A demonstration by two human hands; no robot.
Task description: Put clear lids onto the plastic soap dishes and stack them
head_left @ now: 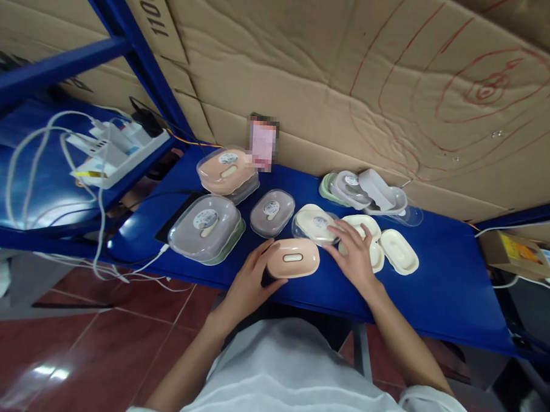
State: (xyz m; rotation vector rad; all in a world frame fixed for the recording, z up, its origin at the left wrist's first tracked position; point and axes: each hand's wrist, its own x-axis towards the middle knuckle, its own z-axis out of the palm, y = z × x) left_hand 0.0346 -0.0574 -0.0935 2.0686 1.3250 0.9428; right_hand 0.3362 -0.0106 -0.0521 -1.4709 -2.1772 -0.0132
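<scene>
My left hand (250, 284) is wrapped round the left end of a peach oval plastic box, which looks like a soap box (305, 265); a pale slot shows in its top. My right hand (355, 252) has its fingers apart at the right edge of a cream oval box (311, 218) with a label and a clear cover. Whether the fingertips touch that cover I cannot tell. Beside and partly behind this hand lie cream tray pieces (376, 259), and a further cream oval tray (399, 251) sits to the right.
Stacked grey (222, 228) and peach (217, 173) lidded boxes stand at the left, with a single grey box (272, 213) nearer the middle. Grey and green pieces (334, 190) lie at the back. A power strip (122, 157) with white cables is on the left. Cardboard (308, 80) walls the blue table (449, 286).
</scene>
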